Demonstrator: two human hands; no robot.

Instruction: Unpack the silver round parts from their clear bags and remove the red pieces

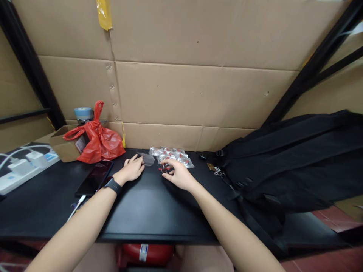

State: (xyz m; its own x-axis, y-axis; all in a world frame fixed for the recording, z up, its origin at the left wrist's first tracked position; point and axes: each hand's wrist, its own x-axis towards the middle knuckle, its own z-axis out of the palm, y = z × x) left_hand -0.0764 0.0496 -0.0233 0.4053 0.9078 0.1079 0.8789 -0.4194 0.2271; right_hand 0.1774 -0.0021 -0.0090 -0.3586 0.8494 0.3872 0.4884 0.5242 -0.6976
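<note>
My right hand point(178, 174) pinches a small shiny metal ring point(163, 168) between thumb and fingers, just above the black table. A bit of red shows beside the ring; its exact kind is too small to make out. To the left, my left hand point(132, 168), with a dark watch on the wrist, rests low at the table with its fingertips closed on the edge of a small clear plastic bag point(148, 159). The bag lies flat between my hands. Behind my right hand is a pile of small clear packets point(172, 154) with red pieces inside.
A black backpack point(295, 162) fills the right side, with keys point(219, 172) by it. On the left are a phone point(93, 179) on a white cable, a power strip point(31, 168), a cardboard box point(64, 145) and a red plastic bag point(102, 139). Cardboard walls the back.
</note>
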